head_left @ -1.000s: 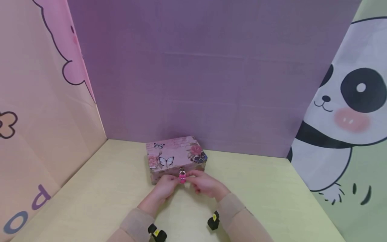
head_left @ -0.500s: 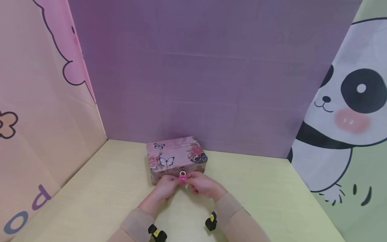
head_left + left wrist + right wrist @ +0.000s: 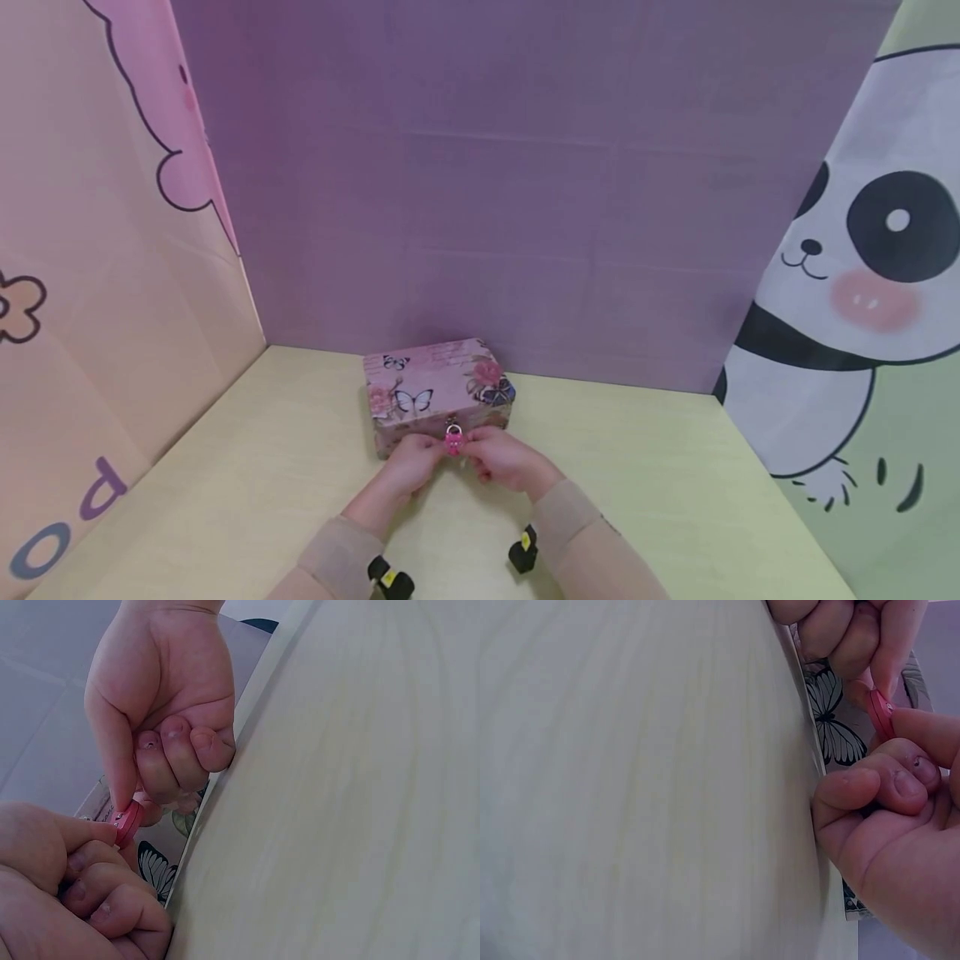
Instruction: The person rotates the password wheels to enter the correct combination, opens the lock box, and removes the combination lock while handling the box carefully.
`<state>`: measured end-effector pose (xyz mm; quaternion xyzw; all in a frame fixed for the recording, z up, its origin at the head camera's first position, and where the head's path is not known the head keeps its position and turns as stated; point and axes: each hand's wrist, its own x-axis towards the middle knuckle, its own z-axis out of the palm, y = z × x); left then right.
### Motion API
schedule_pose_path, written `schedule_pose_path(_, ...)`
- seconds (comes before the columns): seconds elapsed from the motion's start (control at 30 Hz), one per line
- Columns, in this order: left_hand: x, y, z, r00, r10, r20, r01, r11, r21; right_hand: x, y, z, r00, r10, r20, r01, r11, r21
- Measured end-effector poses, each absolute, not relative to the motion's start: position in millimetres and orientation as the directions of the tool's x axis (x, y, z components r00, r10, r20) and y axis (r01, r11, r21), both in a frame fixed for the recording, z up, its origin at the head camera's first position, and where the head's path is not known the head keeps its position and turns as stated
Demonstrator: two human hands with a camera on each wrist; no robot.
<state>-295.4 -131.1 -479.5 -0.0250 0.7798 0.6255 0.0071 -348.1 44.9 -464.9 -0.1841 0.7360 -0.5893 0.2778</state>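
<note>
A pink padlock point(image 3: 453, 444) with number dials and a silver shackle hangs at the metal clasp on the front of a pink butterfly-print box point(image 3: 438, 375). My left hand point(image 3: 411, 462) pinches the lock's left side between thumb and index finger; my right hand point(image 3: 508, 460) pinches its right side. In the left wrist view, the lock point(image 3: 130, 823) lies between both thumbs, the other fingers curled. Beyond the lock point(image 3: 881, 714) in the right wrist view, part of the butterfly print shows. Fingers cover much of the lock and the box front.
The box stands on a pale wood-look tabletop point(image 3: 637, 467), close to a purple back panel point(image 3: 480, 183). A pink printed panel point(image 3: 112, 275) borders the left, and a green panel with a panda point(image 3: 817, 425) borders the right. Black wrist devices sit at both sleeves.
My right hand and wrist have shifted slightly left and down, mostly in the first half second. The padlock's face looks slightly turned. The box and left hand hold nearly still.
</note>
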Motion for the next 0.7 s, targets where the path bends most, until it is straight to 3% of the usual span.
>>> schedule_pose_path(0.7, -295.1, -130.5, -480.2, -0.999, -0.031, -0.042, -0.047, 0.21, 0.977, -347.7, 44.4, -466.2, -0.781, -0.594, -0.196, 0.072, 0.226, -0.972)
